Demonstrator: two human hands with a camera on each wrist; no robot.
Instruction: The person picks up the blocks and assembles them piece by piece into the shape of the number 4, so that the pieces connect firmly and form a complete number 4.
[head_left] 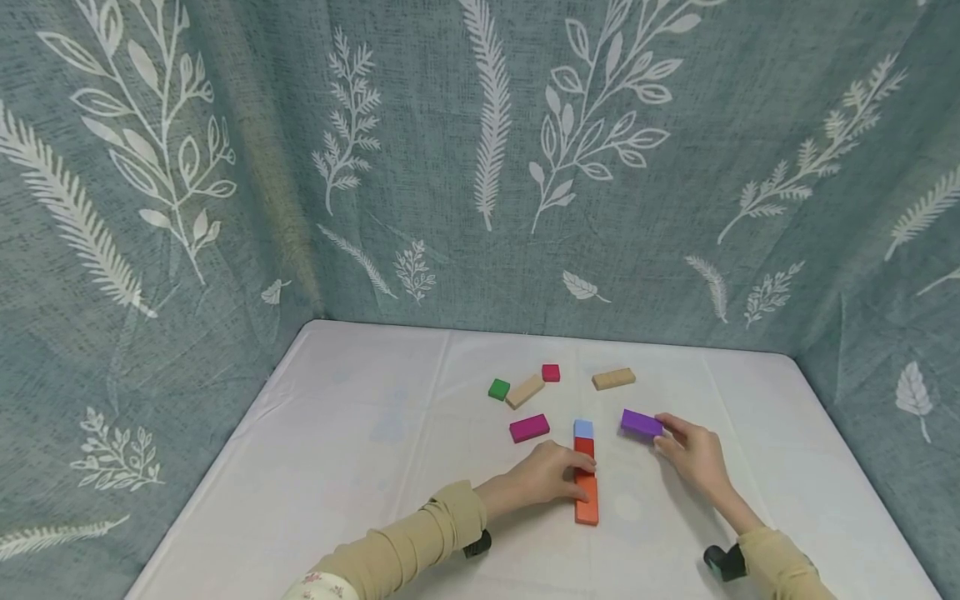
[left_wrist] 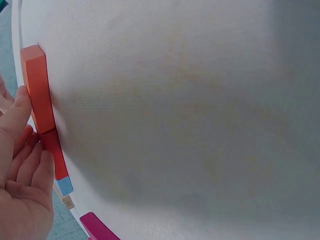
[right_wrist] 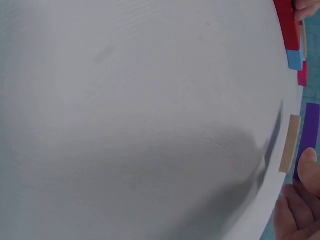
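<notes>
My right hand (head_left: 692, 454) pinches one end of a purple block (head_left: 640, 424) between thumb and fingers; its other end points left, and a shadow lies on the cloth below in the right wrist view. A straight row runs toward me: a light blue block (head_left: 583, 428), a red block (head_left: 584, 448), then an orange block (head_left: 587, 508). Over the row rests my left hand (head_left: 542, 477). In the left wrist view its thumb touches the orange block (left_wrist: 38, 90) and its fingertips lie against the red block (left_wrist: 56, 159).
Behind the row lie a magenta block (head_left: 529, 428), a green cube (head_left: 498, 389), a plain wooden block (head_left: 525, 391), a crimson cube (head_left: 551, 372) and another wooden block (head_left: 613, 379). A white cloth (head_left: 360, 433) covers the table. Patterned curtains (head_left: 450, 167) hang around it.
</notes>
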